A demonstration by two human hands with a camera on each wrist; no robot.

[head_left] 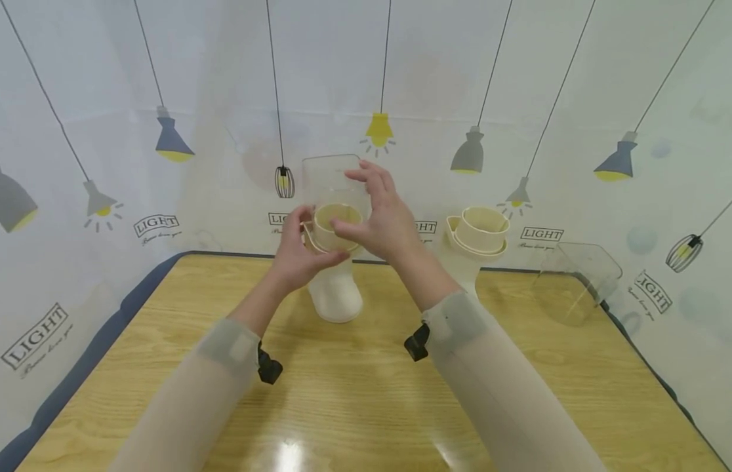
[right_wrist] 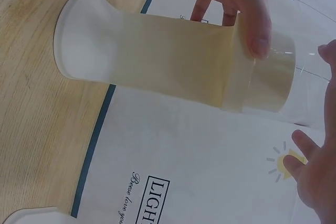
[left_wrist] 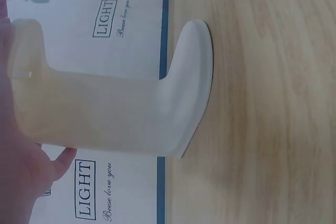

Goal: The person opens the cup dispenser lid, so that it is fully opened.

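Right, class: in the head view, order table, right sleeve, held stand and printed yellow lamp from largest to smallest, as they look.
1. Table
2. Right sleeve
3. Held stand, partly hidden
4. Yellow lamp

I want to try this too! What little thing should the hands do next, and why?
I'd guess the right hand should press the clear tub gently down toward the white stand. The tub is at the ring on the stand's top, with the right hand on it, and the left hand grips the stand near there, which may stop wobbling.
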